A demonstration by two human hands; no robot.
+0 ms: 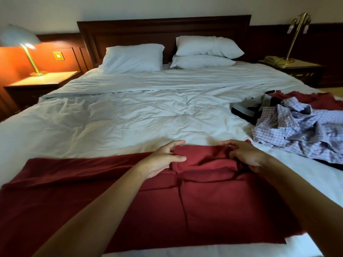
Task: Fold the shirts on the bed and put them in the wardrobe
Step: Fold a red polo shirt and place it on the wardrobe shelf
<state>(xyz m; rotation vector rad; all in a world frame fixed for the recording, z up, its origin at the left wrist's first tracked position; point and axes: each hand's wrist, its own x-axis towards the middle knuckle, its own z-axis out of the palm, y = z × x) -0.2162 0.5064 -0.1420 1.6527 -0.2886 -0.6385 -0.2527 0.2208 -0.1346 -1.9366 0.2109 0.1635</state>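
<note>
While the fingers (176, 143) of the left hand (163, 158) and the right hand (246, 156) grip the 2 ends of the soft red shirt (202, 162), both should pull evenly so the fold comes out flat. It lies bunched on a fuzzy red blanket (74, 182) across the bed (130, 117). A crumpled checked shirt (297, 130) waits nearby.

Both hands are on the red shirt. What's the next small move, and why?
Probably fold the held end over toward yourself. The left hand and right hand each pinch one side of the thick fold on the red shirt, while its lower part lies flat, sides turned in, so it looks half folded.
</note>
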